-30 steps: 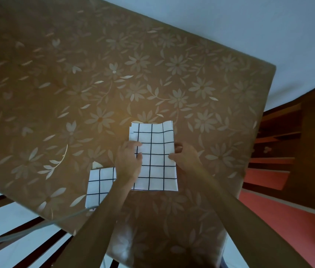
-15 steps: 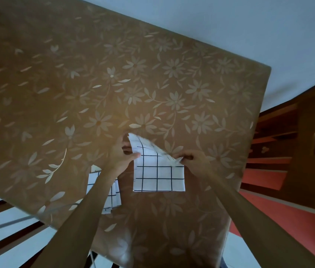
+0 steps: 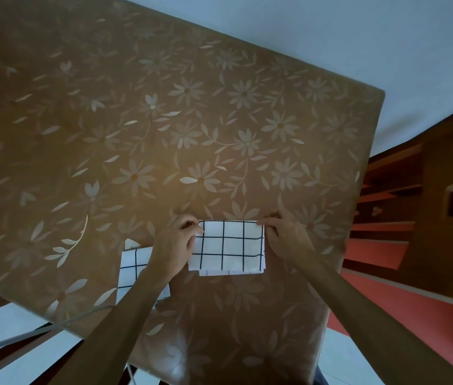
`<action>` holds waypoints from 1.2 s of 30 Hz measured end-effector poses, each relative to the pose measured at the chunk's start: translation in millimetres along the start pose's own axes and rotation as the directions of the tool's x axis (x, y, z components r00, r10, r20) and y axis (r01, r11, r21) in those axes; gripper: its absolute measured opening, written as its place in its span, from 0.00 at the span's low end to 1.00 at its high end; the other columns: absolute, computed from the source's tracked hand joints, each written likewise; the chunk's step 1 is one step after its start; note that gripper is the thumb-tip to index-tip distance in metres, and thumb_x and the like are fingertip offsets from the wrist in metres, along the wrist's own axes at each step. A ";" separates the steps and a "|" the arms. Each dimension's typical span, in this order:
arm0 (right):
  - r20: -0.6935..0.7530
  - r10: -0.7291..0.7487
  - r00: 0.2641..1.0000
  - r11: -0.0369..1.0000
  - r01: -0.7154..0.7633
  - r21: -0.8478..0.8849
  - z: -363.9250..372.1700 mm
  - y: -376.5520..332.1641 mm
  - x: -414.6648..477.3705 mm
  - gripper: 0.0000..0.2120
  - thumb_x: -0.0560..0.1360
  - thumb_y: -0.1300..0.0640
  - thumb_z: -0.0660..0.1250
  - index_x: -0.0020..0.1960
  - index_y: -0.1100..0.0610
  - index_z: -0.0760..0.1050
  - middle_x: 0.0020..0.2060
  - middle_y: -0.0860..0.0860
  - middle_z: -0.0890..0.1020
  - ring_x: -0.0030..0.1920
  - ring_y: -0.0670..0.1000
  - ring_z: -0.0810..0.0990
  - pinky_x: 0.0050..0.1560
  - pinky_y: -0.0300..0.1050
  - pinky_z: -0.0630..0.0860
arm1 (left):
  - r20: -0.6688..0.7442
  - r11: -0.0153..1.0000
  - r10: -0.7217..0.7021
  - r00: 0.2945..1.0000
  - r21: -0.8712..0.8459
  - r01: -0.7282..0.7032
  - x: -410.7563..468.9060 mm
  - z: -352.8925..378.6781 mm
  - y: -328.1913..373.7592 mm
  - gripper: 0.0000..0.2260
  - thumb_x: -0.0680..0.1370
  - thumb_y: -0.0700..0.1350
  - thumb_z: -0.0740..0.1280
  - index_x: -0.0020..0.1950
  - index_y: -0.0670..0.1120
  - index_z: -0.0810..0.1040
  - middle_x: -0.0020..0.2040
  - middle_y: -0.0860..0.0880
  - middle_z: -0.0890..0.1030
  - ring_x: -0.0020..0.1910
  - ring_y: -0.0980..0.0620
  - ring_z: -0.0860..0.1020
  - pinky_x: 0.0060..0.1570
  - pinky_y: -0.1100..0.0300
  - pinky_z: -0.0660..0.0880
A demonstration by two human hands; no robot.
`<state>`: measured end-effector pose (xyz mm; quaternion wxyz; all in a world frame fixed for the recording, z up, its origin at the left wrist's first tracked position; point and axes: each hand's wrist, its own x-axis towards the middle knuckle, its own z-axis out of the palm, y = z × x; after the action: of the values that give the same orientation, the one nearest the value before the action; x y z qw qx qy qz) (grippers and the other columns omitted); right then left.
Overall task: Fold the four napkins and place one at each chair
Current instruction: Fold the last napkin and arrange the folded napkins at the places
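On the brown flower-patterned counter [image 3: 164, 120], a second white grid-checked cloth napkin [image 3: 133, 269] lies left of the folded white grid-checked napkin [image 3: 228, 245], partly under the forearm. The left hand [image 3: 176, 243] pinches that folded napkin's far-left corner; the right hand [image 3: 282, 232] pinches its far-right corner. The layers sit uneven at the near edge and could slip further if released unpressed. No containers show.

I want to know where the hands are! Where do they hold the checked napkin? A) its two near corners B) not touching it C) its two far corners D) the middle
C: the left hand and right hand pinch the napkin's far corners on the table.
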<state>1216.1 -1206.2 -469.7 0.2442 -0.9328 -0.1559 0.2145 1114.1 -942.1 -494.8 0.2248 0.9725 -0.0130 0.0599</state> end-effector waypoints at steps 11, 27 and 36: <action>0.009 -0.063 0.998 0.969 0.064 -0.237 35.5 -34.8 -22.6 0.35 0.74 0.46 0.71 0.74 0.57 0.63 0.70 0.55 0.68 0.69 0.56 0.68 0.69 0.49 0.64 | 0.193 0.996 0.025 0.981 0.082 -0.042 14.9 26.2 42.9 0.21 0.75 0.56 0.70 0.64 0.47 0.75 0.57 0.46 0.78 0.55 0.45 0.76 0.55 0.52 0.74; 0.079 -0.020 0.997 0.921 -0.013 0.389 -42.4 -20.4 -1.2 0.17 0.76 0.48 0.70 0.63 0.47 0.75 0.49 0.41 0.82 0.48 0.41 0.79 0.50 0.37 0.74 | 0.521 0.775 -0.188 0.832 -0.441 0.452 64.3 -2.5 92.9 0.13 0.75 0.50 0.73 0.38 0.43 0.77 0.25 0.56 0.67 0.23 0.59 0.65 0.29 0.65 0.61; 0.348 0.180 0.920 0.432 -0.392 0.812 -39.0 -6.5 -18.3 0.20 0.72 0.53 0.75 0.62 0.57 0.77 0.54 0.54 0.84 0.50 0.51 0.86 0.47 0.44 0.82 | 0.602 0.084 -0.421 0.678 -0.719 0.690 56.0 -15.0 100.5 0.16 0.73 0.48 0.75 0.59 0.44 0.81 0.53 0.45 0.86 0.50 0.44 0.85 0.50 0.43 0.82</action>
<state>1217.8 -1223.1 -429.6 0.6231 -0.6640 0.1107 0.3982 1162.7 -1025.7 -430.8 0.7277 0.5928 0.3020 -0.1668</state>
